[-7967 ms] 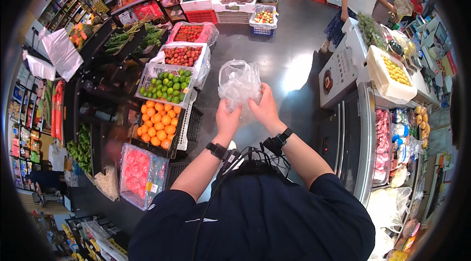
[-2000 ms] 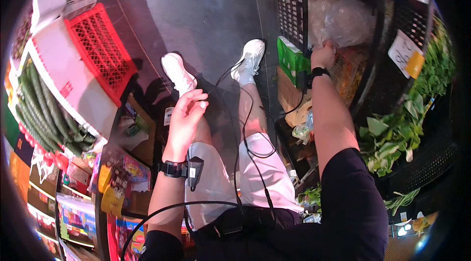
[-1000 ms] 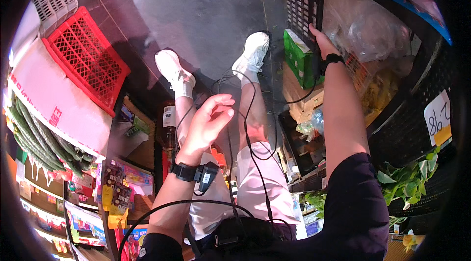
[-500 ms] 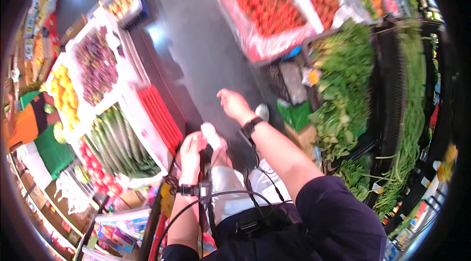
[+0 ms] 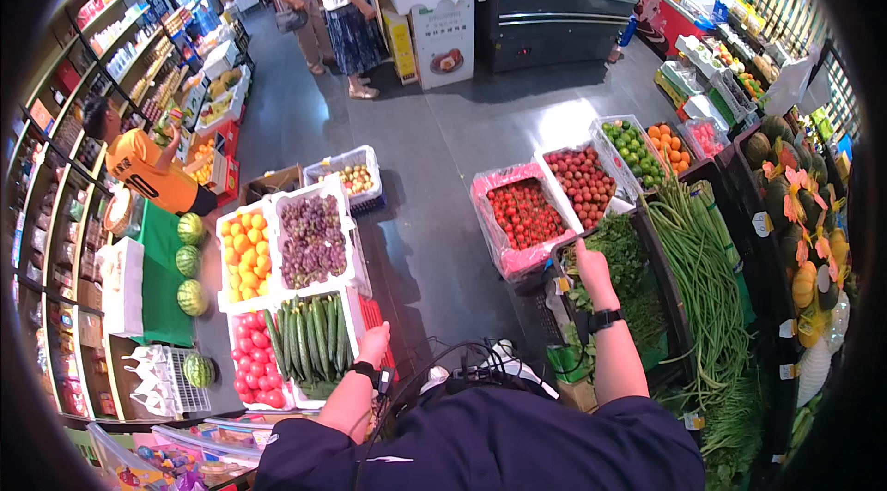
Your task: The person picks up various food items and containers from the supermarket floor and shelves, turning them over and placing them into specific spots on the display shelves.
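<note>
Green herbs [image 5: 630,255] heaped in a black crate [image 5: 558,266] on the right of the aisle, between the tomatoes [image 5: 524,212] and the long beans [image 5: 707,278]. Right hand [image 5: 591,264] laid on top of the herbs, palm down. Fingers [image 5: 584,249] stretched forward, tips sunk into the leaves; can't tell whether pinching a bunch or only resting. Nothing lifted clear of the crate.

Left hand [image 5: 375,341] low, just beside the cucumbers [image 5: 309,334], at the edge of a red crate [image 5: 373,314]. Fingers loosely curled, back of hand to camera; can't tell if gripping anything or touching the crate. No bag or produce showing in either hand.

Judging progress: early, at the reach or first contact on the herbs. Picking out, lifting and carrying off not done, going by how things lie.

Hard to read:
- Both palms turned away, so grip unclear.
- Lower part of the black crate behind the right forearm and wristwatch [image 5: 605,318].
- Floor at the feet mostly covered by dark shirt and cables [image 5: 471,357].
- Bottom left shelf stock bent and blurred by the lens rim.
- Right edge past the pumpkins [image 5: 802,214] lost in the dark border.
</note>
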Motion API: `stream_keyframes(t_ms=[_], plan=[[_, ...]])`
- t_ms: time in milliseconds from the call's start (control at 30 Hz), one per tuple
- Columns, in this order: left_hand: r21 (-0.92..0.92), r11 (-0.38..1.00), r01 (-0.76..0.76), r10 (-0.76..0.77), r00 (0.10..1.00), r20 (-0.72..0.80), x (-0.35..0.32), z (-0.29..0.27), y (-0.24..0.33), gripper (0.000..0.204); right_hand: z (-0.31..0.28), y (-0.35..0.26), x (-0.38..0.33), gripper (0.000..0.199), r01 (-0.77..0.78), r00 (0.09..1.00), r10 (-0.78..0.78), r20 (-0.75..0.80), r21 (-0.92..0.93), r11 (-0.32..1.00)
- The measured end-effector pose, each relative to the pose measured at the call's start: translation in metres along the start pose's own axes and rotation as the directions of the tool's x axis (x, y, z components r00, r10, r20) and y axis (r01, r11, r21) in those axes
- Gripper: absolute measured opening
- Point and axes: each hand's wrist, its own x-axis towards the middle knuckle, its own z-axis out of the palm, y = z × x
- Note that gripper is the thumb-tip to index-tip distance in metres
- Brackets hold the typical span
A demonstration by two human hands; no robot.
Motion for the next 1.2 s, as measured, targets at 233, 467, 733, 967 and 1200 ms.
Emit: stream_keyframes(t_ms=[233,467,733,967,1200], plan=[[-0.154,0.969,0.193,-0.172,0.975,0.139,0.029,0.016,-0.004,0.054,-0.005,0.033,0.021,0.051,-0.004,0.985,0.012,0.171,-0.042,0.999],[0.306,0.947,0.094,-0.168,0.959,0.226,0.100,0.031,0.042,0.042,0.006,0.025,0.038,0.036,0.236,0.962,-0.223,0.158,-0.070,0.969],[0.668,0.699,-0.254,-0.196,0.831,0.521,0.212,0.093,0.198,0.016,0.014,0.060,-0.018,0.025,-0.292,0.938,0.276,-0.208,-0.050,0.955],[0.776,0.428,-0.463,-0.250,0.765,0.594,0.362,0.111,0.295,0.023,0.027,0.046,-0.146,0.023,-0.469,0.731,0.487,-0.478,0.166,0.867],[0.703,0.618,-0.352,-0.389,0.641,0.662,0.328,0.191,0.291,0.017,0.078,0.065,-0.272,0.020,-0.536,0.421,0.686,-0.594,0.447,0.716]])
